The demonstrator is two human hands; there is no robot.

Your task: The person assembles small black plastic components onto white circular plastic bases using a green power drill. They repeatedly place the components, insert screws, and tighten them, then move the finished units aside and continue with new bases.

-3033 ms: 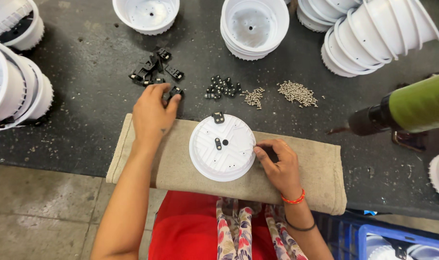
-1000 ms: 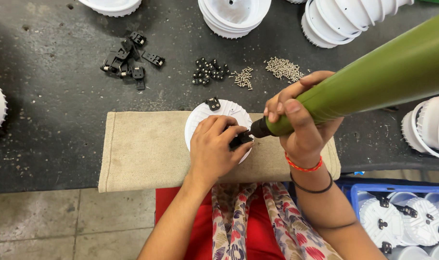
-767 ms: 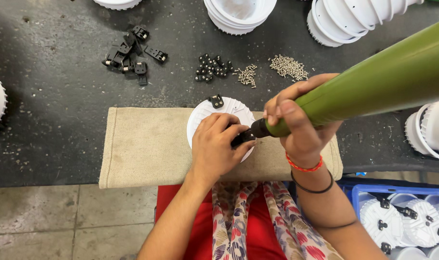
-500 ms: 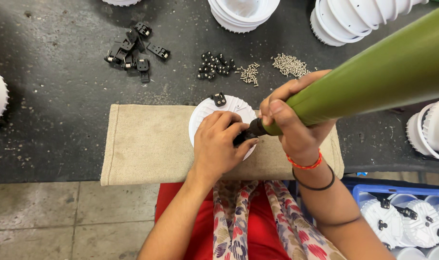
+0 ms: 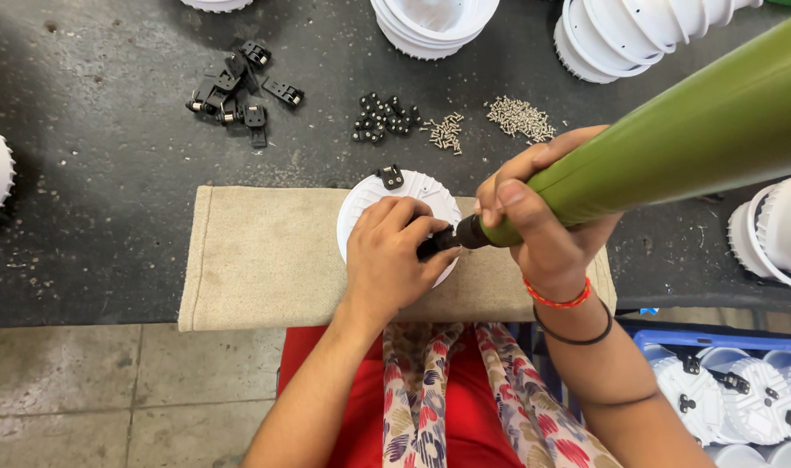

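Observation:
A round white plastic part (image 5: 413, 189) lies on a beige cloth (image 5: 265, 256) at the table's front edge, with a small black clip (image 5: 390, 177) on its far rim. My left hand (image 5: 393, 256) presses down on the part and covers most of it, its fingers around the tool's black tip. My right hand (image 5: 543, 221) grips a green powered screwdriver (image 5: 673, 139), which slants down from the upper right onto the part. The tip's contact point is hidden under my left fingers.
On the dark table (image 5: 109, 156) lie black clips (image 5: 239, 87), small black pieces (image 5: 382, 120) and two piles of screws (image 5: 518, 117). Stacks of white plastic housings (image 5: 638, 35) line the far and right edges. A blue crate (image 5: 733, 381) of finished white parts sits at lower right.
Three seconds ago the left hand reached to the black pieces and the screwdriver lay aside. Since one second ago both hands and the tool hold nearly still on the part.

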